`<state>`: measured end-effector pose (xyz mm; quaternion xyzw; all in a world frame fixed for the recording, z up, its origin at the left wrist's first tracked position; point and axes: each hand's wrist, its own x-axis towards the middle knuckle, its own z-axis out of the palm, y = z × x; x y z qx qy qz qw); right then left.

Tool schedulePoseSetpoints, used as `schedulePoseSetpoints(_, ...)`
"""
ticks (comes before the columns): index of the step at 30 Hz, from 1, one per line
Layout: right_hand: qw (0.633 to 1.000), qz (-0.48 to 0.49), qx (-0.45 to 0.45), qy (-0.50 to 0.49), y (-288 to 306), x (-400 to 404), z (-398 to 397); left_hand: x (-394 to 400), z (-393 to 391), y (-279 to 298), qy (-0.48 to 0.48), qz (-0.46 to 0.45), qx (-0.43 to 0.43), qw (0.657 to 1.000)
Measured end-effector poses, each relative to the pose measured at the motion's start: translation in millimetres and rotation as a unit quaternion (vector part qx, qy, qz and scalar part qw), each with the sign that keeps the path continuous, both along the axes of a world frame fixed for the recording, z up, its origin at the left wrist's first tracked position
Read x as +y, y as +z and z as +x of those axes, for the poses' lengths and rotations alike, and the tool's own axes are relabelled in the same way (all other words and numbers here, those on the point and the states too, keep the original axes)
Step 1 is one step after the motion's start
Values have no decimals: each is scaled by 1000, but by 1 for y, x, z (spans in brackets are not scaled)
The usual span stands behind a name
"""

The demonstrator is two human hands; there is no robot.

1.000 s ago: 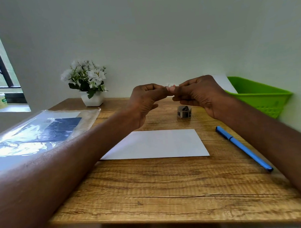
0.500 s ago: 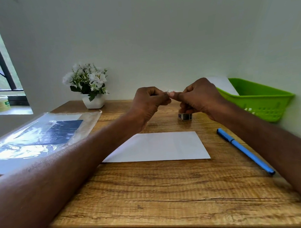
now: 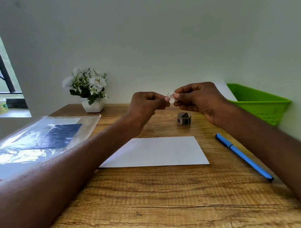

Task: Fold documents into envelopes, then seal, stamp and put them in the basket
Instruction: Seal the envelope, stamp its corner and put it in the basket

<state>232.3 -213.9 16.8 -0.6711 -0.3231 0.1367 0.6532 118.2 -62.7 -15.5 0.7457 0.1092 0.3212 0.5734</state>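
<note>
While the envelope (image 3: 157, 152) lies flat on the table (image 3: 150, 201), the left hand (image 3: 145, 105) and right hand (image 3: 199, 100) pinch a small stamp (image 3: 170, 96) between them.

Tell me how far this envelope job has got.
Looks done: a white envelope lies flat on the desk, apparently filled; sealing can't be confirmed. In hand: left hand and right hand pinch a small stamp-like piece above the stamp roll. Left: sticking it on, then the green basket.
</note>
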Motion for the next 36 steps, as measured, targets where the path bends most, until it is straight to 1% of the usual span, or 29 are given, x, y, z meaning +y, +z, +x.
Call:
schedulePoseSetpoints(2,999,-8,-33,-26,0,1,-1,1,2,-1,2,10,5,1000)
schedulePoseSetpoints(4,996,-12,-70,-55,-1,2,-3,3,4,-1,13,46,13,999)
schedulePoseSetpoints(6,991,-15,-110,-75,-3,5,-5,5,8,-2,47,120,35,991)
schedulePoseSetpoints(9,976,-19,-184,-117,-7,8,-4,10,14,-5,117,258,78,956)
schedulePoseSetpoints(10,967,-20,-213,-139,-7,7,-1,12,13,-7,129,283,82,947)
schedulePoseSetpoints(12,952,-27,-257,-163,-5,3,6,17,10,-10,124,278,81,949)
schedulePoseSetpoints(13,952,-31,-259,-160,-5,2,8,19,9,-10,120,265,78,953)
schedulePoseSetpoints(16,970,-49,-212,-105,-4,3,6,21,4,-1,93,249,80,961)
schedulePoseSetpoints(18,981,-64,-173,-64,-4,6,2,21,0,8,8,265,138,954)
schedulePoseSetpoints(20,988,-72,-132,-29,-3,5,2,19,-4,9,-86,269,213,935)
schedulePoseSetpoints(22,991,-89,-105,1,0,1,5,15,-6,6,-133,273,262,916)
schedulePoseSetpoints(25,986,-129,-103,29,4,-4,9,6,-6,8,-164,306,278,895)
schedulePoseSetpoints(27,982,-147,-111,51,8,-6,11,6,-9,13,-204,321,300,875)
schedulePoseSetpoints(29,973,-180,-119,85,13,-9,14,9,-13,17,-249,326,328,851)
schedulePoseSetpoints(30,965,-204,-123,105,15,-11,15,12,-14,17,-261,328,333,845)
schedulePoseSetpoints(34,919,-313,-153,186,21,-17,15,22,-17,19,-268,332,325,844)
schedulePoseSetpoints(36,896,-349,-169,215,22,-18,13,25,-18,19,-274,328,327,843)
